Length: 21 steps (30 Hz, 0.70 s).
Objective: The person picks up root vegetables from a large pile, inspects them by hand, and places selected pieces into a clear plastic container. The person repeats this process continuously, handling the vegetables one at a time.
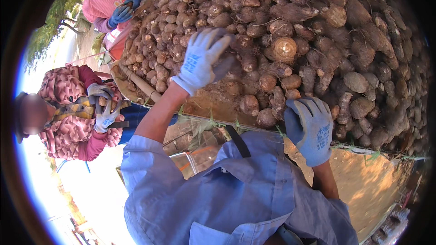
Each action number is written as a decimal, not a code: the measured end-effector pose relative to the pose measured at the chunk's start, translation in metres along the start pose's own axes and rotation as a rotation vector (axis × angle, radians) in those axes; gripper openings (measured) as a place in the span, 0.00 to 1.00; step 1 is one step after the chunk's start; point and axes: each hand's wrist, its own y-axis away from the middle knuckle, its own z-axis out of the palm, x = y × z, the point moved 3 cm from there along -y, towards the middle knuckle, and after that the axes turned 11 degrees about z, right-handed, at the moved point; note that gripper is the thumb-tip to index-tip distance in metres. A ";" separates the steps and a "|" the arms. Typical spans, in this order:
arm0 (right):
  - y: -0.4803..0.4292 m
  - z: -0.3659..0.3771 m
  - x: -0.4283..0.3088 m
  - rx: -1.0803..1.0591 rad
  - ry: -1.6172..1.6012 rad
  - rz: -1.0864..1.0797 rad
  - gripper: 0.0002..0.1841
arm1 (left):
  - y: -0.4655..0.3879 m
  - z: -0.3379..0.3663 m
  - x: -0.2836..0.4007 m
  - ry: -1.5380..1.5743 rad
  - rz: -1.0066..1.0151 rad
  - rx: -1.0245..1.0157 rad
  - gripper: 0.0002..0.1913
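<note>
A big heap of brown, hairy taro corms (285,50) lies in front of me on a surface with a tan sheet (207,103). My left hand (203,58), in a light blue-grey work glove, hovers over smaller corms with its fingers apart. Its fingertips and thumb are blurred, and I see nothing in it. At the near edge my right hand (311,129), gloved alike, curls down beside several corms. Its palm is hidden, so whether it grips one cannot be told. A round corm (249,104) rests on the sheet between my hands.
At left, a person in a patterned pink top (68,109) holds a corm (103,101) in gloved hands. Farther up, another person in a pink apron (105,0) also has a corm in blue gloves (122,14). A wooden pole (141,83) lies along the heap's left edge.
</note>
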 end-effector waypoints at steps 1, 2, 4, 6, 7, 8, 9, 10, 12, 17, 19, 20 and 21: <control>0.000 0.000 -0.001 -0.001 0.004 0.002 0.13 | -0.013 0.011 0.020 0.032 0.098 -0.061 0.34; -0.001 0.000 -0.001 -0.007 0.012 0.018 0.13 | -0.027 0.023 0.033 0.018 0.153 -0.145 0.37; -0.001 0.000 -0.002 0.002 -0.004 0.006 0.13 | -0.045 0.040 0.041 -0.040 0.203 -0.301 0.36; -0.003 0.000 -0.002 0.003 -0.014 0.024 0.13 | -0.050 0.046 0.037 -0.042 0.240 -0.378 0.32; -0.004 0.000 -0.002 -0.005 -0.019 0.039 0.13 | -0.050 0.048 0.032 -0.039 0.262 -0.421 0.30; -0.004 -0.001 -0.001 -0.007 -0.037 0.045 0.13 | -0.046 0.046 0.028 0.013 0.277 -0.362 0.21; -0.005 -0.001 -0.001 -0.004 -0.021 0.041 0.13 | -0.041 0.047 0.020 -0.005 0.212 -0.420 0.20; -0.005 -0.002 0.000 0.016 -0.019 0.032 0.13 | -0.034 0.047 0.011 -0.008 0.159 -0.489 0.19; -0.006 -0.002 0.001 0.024 -0.021 0.036 0.13 | -0.020 0.039 -0.010 -0.007 0.092 -0.482 0.18; -0.007 -0.002 0.003 -0.026 -0.051 0.093 0.13 | -0.010 0.045 -0.055 -0.236 0.180 -0.452 0.14; -0.006 -0.003 0.003 -0.010 -0.069 0.102 0.14 | -0.011 0.050 -0.071 -0.281 0.219 -0.400 0.15; -0.007 -0.004 0.004 -0.005 -0.081 0.136 0.14 | -0.013 0.053 -0.085 -0.352 0.166 -0.472 0.16; -0.006 -0.005 0.004 -0.001 -0.088 0.124 0.14 | -0.014 0.054 -0.094 -0.407 0.171 -0.457 0.16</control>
